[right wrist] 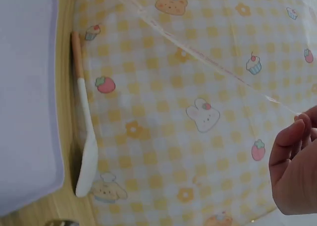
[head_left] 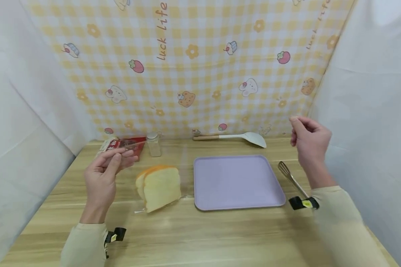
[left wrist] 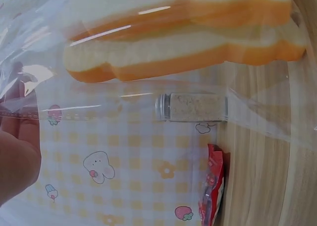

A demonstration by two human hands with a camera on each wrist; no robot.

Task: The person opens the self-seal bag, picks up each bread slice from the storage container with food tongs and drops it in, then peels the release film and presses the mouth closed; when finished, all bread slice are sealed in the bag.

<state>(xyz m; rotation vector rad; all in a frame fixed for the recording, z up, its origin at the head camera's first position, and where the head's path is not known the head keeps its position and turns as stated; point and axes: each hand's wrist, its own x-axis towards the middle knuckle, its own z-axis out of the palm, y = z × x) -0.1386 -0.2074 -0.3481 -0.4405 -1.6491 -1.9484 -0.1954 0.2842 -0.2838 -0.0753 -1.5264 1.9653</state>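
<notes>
Two slices of bread [head_left: 162, 187] sit inside a clear plastic bag [left wrist: 99, 99], left of the tray. At the bag's upper left edge, my left hand [head_left: 103, 176] pinches the film between thumb and fingers. The left wrist view shows the bread through the shiny film, with part of that hand [left wrist: 20, 156] at the side. My right hand [head_left: 310, 142] is raised at the right, apart from the bread. Its thumb and forefinger pinch the end of a thin clear plastic strip [right wrist: 198, 55], stretched slantwise across the right wrist view. The strip's far end is blurred.
A lilac tray [head_left: 237, 181] lies on the wooden table [head_left: 187, 237]. Behind it is a white spatula [head_left: 254, 139] with a wooden handle; a small whisk [head_left: 290, 176] lies to its right. A seasoning jar [head_left: 153, 145] and a red packet [head_left: 137, 144] stand at the back left.
</notes>
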